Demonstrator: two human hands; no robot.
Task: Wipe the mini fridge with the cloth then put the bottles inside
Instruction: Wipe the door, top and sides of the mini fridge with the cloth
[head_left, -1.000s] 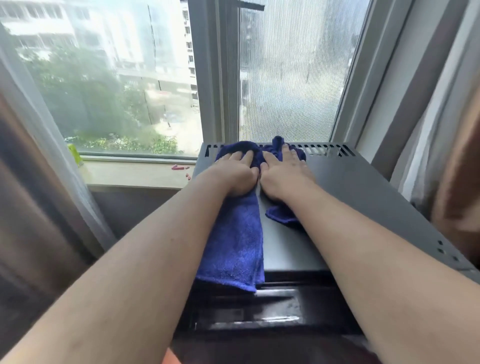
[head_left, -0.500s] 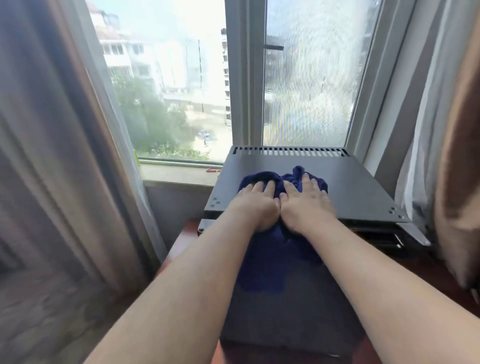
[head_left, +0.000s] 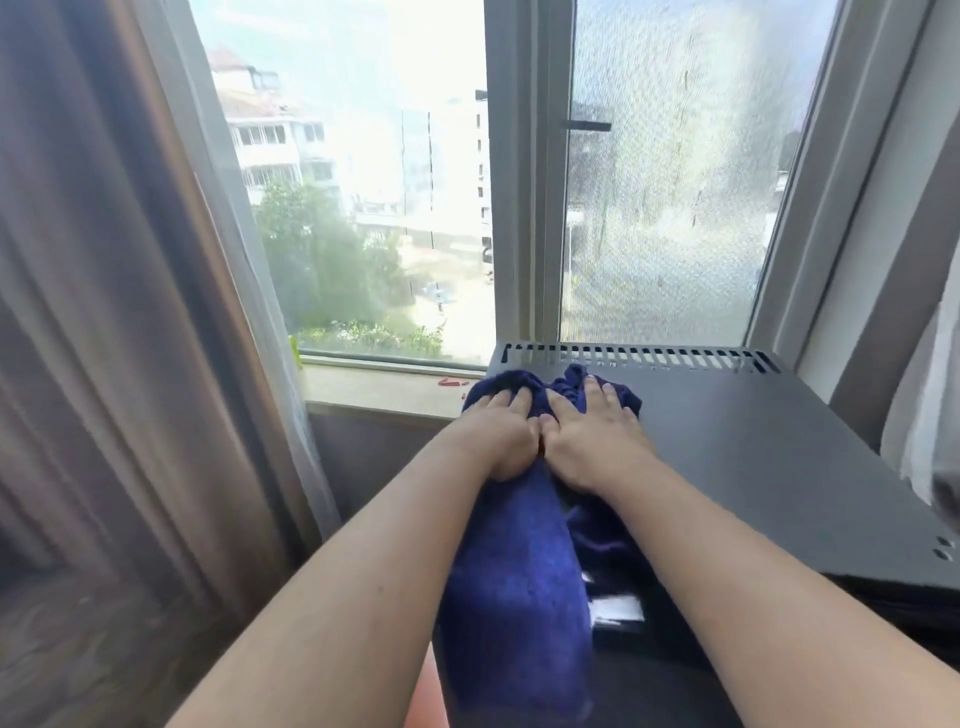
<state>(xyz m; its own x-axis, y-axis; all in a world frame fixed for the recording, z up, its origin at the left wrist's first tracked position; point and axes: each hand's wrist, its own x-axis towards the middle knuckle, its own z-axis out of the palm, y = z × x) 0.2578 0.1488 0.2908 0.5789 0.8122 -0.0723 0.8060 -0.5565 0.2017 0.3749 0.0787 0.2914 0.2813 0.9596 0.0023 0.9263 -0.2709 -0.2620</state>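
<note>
pressing a dark blue terry cloth (head_left: 514, 597) onto the flat dark grey metal top of the mini fridge (head_left: 753, 467): bunched near the rear left corner, just short of the row of vent slots (head_left: 639, 357), long tail draped over the front edge. holding it down with left hand (head_left: 493, 436) and right hand (head_left: 592, 441) side by side, touching, palms down, fingers extended, pinching nothing. beyond: pale stone window sill (head_left: 374, 387), brown curtain (head_left: 104, 312). judging progress: top wipe under way, cannot tell how much is covered; no sign of door or interior wiped; no bottles in view, loading not yet begun.
</note>
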